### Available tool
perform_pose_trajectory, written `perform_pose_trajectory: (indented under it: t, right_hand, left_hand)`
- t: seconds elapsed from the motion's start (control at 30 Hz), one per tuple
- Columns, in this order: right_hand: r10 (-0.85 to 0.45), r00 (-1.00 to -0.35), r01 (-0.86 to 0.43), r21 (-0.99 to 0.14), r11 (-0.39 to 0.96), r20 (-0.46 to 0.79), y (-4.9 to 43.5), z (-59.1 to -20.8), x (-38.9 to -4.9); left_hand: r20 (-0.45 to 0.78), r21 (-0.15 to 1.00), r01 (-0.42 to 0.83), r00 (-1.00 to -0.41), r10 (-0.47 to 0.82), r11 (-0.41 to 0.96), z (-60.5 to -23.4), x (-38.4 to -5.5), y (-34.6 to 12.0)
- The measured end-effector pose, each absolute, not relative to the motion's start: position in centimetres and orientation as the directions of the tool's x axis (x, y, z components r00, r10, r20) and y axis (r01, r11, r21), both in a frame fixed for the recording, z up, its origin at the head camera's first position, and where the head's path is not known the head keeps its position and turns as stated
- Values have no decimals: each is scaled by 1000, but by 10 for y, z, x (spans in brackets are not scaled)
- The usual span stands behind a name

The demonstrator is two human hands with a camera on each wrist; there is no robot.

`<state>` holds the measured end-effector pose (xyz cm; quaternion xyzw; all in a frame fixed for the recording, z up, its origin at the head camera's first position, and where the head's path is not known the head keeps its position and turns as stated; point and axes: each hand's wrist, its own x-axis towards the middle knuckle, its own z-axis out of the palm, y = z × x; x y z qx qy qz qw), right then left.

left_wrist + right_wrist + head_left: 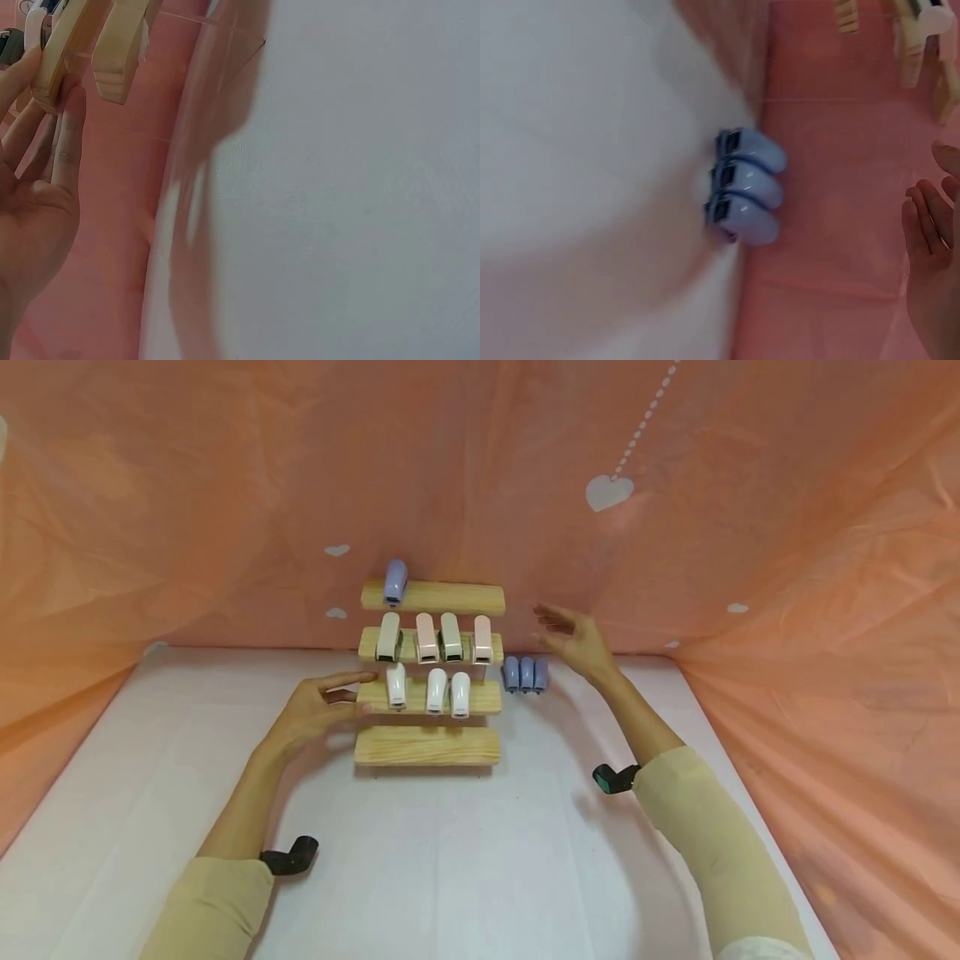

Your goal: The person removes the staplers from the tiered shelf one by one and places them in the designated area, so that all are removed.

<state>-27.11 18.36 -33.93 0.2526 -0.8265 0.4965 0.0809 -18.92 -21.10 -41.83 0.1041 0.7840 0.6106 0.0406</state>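
A wooden tiered display rack (427,747) stands at the back of the white table. My left hand (317,712) pinches the left end of its third plank (56,64), fingers on both sides of the wood. One purple stapler (395,581) sits at the left of the top plank. Several green and pink staplers (426,637) line the second, and three white staplers (437,692) the third. My right hand (579,645) hovers right of the rack, holding nothing, fingers extended. Below it, three purple staplers (527,674) stand side by side on the table (744,187).
Orange-pink sheeting (465,468) with white hearts hangs behind the rack and down both sides. The white tabletop (465,860) spreads in front. A black wrist camera (292,857) is strapped on the left arm, another camera (615,778) on the right.
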Motion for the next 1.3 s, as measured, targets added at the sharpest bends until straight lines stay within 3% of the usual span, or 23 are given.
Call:
perform_pose_trajectory:
  t: [0.2, 0.43, 0.87, 1.3]
  right_hand:
    - [-339, -843, -527, -763, 375, 417, 172, -320, -269]
    - [-351, -822, -560, -747, 358, 448, 168, -324, -291]
    - [-444, -764, -621, -722, 306, 468, 130, -307, -296]
    - [-504, -770, -576, -767, 284, 392, 88, -300, -298]
  left_hand:
    - [71, 975, 114, -972, 223, 190, -418, -189, -211]
    - [71, 973, 115, -974, 214, 200, -417, -189, -210]
    - [48, 978, 90, -974, 220, 186, -417, -190, -208]
    - [55, 967, 99, -981, 186, 236, -416, -187, -207]
